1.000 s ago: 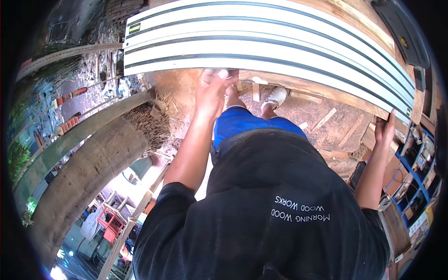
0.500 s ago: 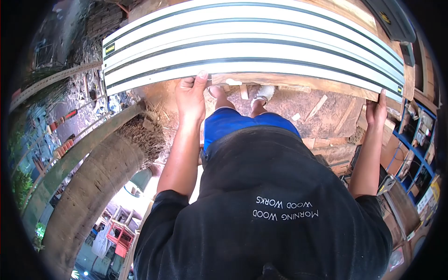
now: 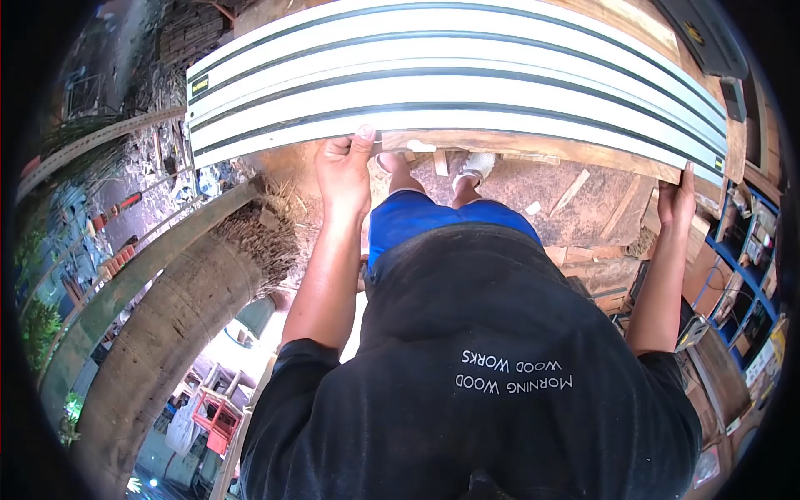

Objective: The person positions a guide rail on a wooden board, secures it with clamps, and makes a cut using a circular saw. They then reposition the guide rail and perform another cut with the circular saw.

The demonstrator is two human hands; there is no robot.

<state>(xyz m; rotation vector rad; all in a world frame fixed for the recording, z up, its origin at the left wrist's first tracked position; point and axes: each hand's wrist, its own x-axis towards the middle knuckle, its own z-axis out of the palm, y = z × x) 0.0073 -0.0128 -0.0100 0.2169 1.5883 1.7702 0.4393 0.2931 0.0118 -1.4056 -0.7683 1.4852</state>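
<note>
Silvery blk-striped rail (image 3: 450, 87), 2 blk/yel labels (image 3: 199, 84); L hand (image 3: 344, 173) & R hand (image 3: 677, 202) gripping edge.

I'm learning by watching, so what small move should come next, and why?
Probably a slight nudge to fine-set the rail: the left hand and right hand are both at its near edge, past which a strip of wood shows.

We count one rail (image 3: 454, 90), and there on it we get two labels (image 3: 199, 85)! Now we have two hands, one left hand (image 3: 343, 182) and one right hand (image 3: 677, 202). We tally two feet (image 3: 398, 171), one shirt (image 3: 500, 312), two lines of lettering (image 3: 514, 383), one pair of shorts (image 3: 446, 218), and yes, one log (image 3: 171, 337)!
</note>
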